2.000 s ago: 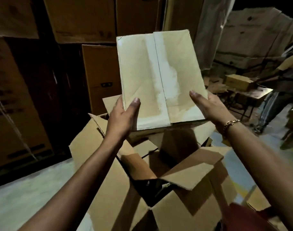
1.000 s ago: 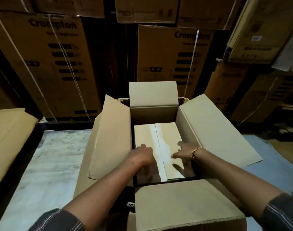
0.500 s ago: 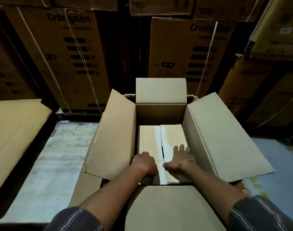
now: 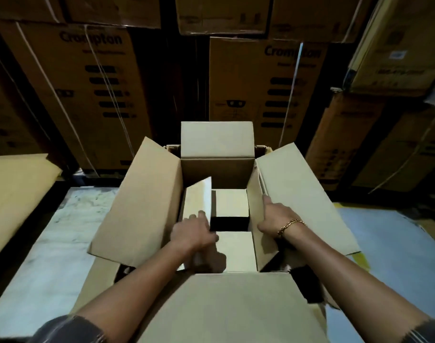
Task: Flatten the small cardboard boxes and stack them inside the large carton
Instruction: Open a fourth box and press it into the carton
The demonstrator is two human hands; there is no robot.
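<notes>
The large carton (image 4: 216,172) stands open in front of me, its four flaps folded outward. Inside it, the pale flattened box (image 4: 198,199) stands tilted on its edge against the left wall. My left hand (image 4: 193,233) reaches into the carton and grips the near end of that box. My right hand (image 4: 275,219), with a gold bracelet on the wrist, holds the top of the carton's right wall, thumb inside. The carton's bottom flaps (image 4: 232,202) show with a dark gap between them.
Tall printed cartons (image 4: 266,82) are stacked in a wall right behind the large carton. A flat sheet of cardboard (image 4: 13,194) lies at the left. Pale floor (image 4: 50,243) shows on the left and a blue sheet (image 4: 389,243) on the right.
The flattened box lay flat in the carton under both hands; now it is tipped up against the left wall. My right hand has moved off it to the carton's right wall.
</notes>
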